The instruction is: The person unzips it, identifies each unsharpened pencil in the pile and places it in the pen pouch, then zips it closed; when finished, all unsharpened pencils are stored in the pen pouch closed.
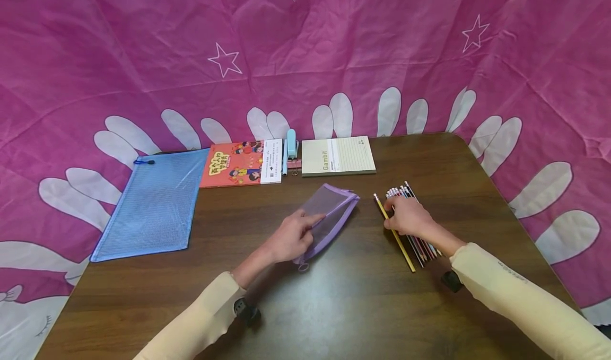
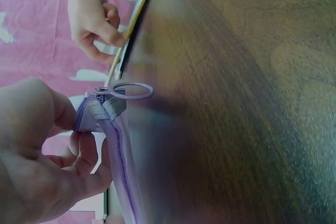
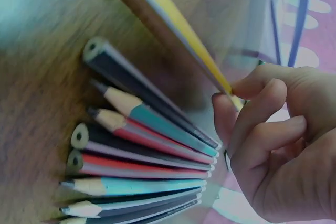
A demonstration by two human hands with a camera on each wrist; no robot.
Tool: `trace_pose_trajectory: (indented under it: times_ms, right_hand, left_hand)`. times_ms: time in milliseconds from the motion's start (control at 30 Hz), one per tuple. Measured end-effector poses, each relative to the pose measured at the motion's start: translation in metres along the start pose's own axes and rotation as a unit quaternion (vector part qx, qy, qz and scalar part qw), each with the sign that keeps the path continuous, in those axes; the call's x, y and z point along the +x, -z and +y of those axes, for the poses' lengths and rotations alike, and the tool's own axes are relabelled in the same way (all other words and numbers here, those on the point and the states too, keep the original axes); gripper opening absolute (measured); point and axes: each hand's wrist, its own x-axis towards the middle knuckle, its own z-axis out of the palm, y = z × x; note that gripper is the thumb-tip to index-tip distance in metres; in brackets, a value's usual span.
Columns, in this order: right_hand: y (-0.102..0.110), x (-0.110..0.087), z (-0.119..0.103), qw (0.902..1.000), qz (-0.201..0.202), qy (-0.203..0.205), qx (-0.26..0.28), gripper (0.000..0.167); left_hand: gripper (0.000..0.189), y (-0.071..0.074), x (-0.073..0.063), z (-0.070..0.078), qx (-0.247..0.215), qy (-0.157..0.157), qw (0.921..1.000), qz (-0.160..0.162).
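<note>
My left hand [image 1: 291, 235] holds a purple mesh zipper pouch [image 1: 329, 206] near its front end, thumb and fingers on either side of the edge in the left wrist view. A ring-shaped zipper pull [image 1: 303, 267] hangs from that end. To the right, my right hand [image 1: 410, 217] pinches a yellow pencil [image 3: 181, 24] between thumb and index finger, close to its eraser end. Several other pencils [image 3: 152, 139], black, red and blue-green, lie in a row beside that hand, some sharpened and some flat-ended. The pouch's inside is hidden under its mesh in the head view.
A blue mesh zipper file bag [image 1: 148, 206] lies at the left. Along the back are a red book [image 1: 234, 164], a light blue pen [image 1: 285, 161], a light blue stapler [image 1: 291, 145] and a cream notebook [image 1: 353, 158]. Pink printed cloth [image 1: 286, 42] surrounds the wooden table [image 1: 363, 317].
</note>
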Motion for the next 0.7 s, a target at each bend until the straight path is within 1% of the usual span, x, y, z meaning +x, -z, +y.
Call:
trace_pose_trajectory:
  times_ms: [100,167,233,300,433,500,567,700]
  right_hand:
    - [0.002,-0.002,0.001,0.9978,0.004,0.007,0.066,0.028]
    - [0.003,-0.003,0.001,0.9934,0.004,0.005,0.114,0.029]
    - [0.002,-0.004,0.0,0.9861,0.004,-0.011,0.166,0.031]
    - [0.001,-0.004,-0.001,0.9764,0.001,-0.025,0.215,0.034]
    - [-0.003,-0.004,-0.004,0.9502,0.001,-0.049,0.308,0.04]
    - [-0.005,-0.004,-0.006,0.9347,0.005,-0.054,0.351,0.042]
    - [-0.009,-0.002,-0.008,0.9163,0.012,-0.06,0.396,0.042]
    - [-0.018,0.001,-0.016,0.8731,0.03,-0.067,0.482,0.041]
  left_hand:
    - [0.054,-0.001,0.001,0.0,-0.001,0.004,0.9999,0.01]
    - [0.054,-0.002,0.002,0.001,0.001,0.008,0.9998,0.016]
    - [0.054,-0.003,0.003,0.001,0.004,0.015,0.9997,0.022]
    - [0.054,-0.004,0.004,0.001,0.008,0.017,0.9994,0.03]
    - [0.052,-0.006,0.007,0.001,0.022,0.014,0.9984,0.05]
    - [0.051,-0.007,0.008,0.002,0.023,0.017,0.998,0.056]
    - [0.051,-0.007,0.008,0.003,0.019,0.024,0.9978,0.058]
    - [0.053,-0.008,0.009,0.005,0.002,0.042,0.9975,0.056]
